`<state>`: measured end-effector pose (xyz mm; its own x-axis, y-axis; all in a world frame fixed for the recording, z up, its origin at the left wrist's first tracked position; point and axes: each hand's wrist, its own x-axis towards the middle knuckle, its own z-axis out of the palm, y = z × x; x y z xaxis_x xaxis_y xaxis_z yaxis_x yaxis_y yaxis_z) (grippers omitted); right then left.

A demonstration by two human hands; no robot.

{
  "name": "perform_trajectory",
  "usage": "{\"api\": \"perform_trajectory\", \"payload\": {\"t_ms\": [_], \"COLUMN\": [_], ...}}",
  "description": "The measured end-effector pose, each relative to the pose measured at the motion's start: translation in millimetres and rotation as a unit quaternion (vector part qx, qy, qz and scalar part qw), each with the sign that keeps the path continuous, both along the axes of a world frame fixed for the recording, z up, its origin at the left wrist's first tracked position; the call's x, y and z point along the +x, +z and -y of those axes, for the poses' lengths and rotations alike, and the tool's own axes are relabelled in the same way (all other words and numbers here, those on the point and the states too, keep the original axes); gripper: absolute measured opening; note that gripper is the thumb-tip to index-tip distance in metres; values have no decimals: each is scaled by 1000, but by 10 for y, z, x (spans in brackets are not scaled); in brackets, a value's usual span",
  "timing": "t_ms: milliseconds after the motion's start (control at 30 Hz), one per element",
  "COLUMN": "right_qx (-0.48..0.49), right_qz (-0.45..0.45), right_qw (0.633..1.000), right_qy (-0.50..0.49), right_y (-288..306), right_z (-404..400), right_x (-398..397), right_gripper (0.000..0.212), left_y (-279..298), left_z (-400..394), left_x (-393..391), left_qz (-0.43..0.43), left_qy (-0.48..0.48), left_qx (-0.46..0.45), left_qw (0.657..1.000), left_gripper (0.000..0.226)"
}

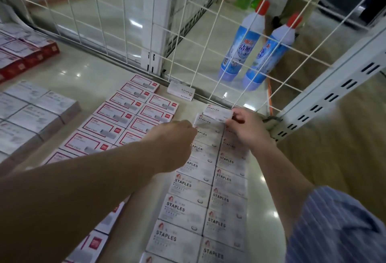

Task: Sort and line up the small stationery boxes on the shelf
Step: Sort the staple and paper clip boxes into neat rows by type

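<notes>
The right hand (244, 127) pinches a staples box (217, 113) by its 3 o'clock end, long axis running 9 to 3, at the 12 o'clock end of the 2 rows, while the left hand (177, 135), fingers curled, touches the next box (208, 123) from 9 o'clock.

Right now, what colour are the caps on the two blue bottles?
Red caps on the bottles, clearest in the head view.
</notes>
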<state>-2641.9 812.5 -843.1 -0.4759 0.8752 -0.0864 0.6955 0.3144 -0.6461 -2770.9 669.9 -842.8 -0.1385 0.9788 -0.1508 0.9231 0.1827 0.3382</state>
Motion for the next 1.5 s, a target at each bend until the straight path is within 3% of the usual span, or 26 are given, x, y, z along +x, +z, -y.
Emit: {"api": "perform_trajectory", "payload": {"t_ms": [100, 400, 633, 767, 1100, 1333, 1500], "right_qx": [-13, -23, -45, -42, -13, 9, -3], "right_qz": [3, 18, 25, 13, 11, 43, 52], "right_qw": [1000, 999, 999, 999, 999, 998, 998], "right_qy": [-12, -17, 9, 13, 43, 53, 40], "right_y": [19, 2, -85, -81, -86, -133, -193], "right_z": [6, 13, -56, -14, 32, -15, -76], "right_x": [-25, -102, -104, -97, -88, -65, -56], "right_gripper": [20, 41, 4, 39, 28, 33, 48], "left_y": [9, -128, -176, -198, -239, -247, -238], "left_z": [-40, -117, -300, -435, -608, -606, -604], "left_x": [10, 33, -35, -49, -42, -51, -64], "left_qz": [7, 54, 56, 52, 64, 53, 47], "left_qy": [12, 33, 38, 45, 75, 64, 58], "left_qx": [-2, 21, 45, 32, 31, 37, 34], "left_qw": [1000, 998, 997, 997, 995, 996, 997], "left_gripper": [38, 35, 43, 43, 32, 30, 31]}}
